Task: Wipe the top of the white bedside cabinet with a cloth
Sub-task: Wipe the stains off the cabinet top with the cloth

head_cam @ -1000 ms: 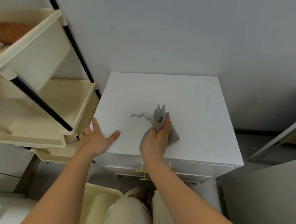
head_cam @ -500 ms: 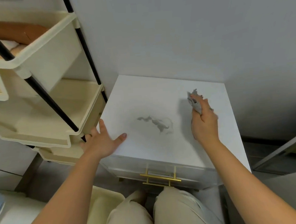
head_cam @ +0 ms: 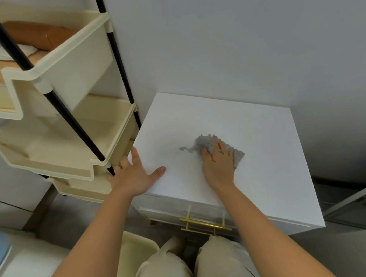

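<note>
1 grey cloth [head_cam: 206, 144] mid-top of white bedside cabinet [head_cam: 264, 154], pressed under flat R hand [head_cam: 219, 166]. L hand [head_cam: 135, 175] splayed, near-left edge. Open surface far, right.

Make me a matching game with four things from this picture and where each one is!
Things:
1. cloth
2. left hand
3. drawer handle
4. brown pouch

Places:
A. on the top shelf of the cream rack
B. under the right hand
C. at the left front corner of the white cabinet
D. on the front of the cabinet, below its top

Pairs: 1-B, 2-C, 3-D, 4-A
</note>
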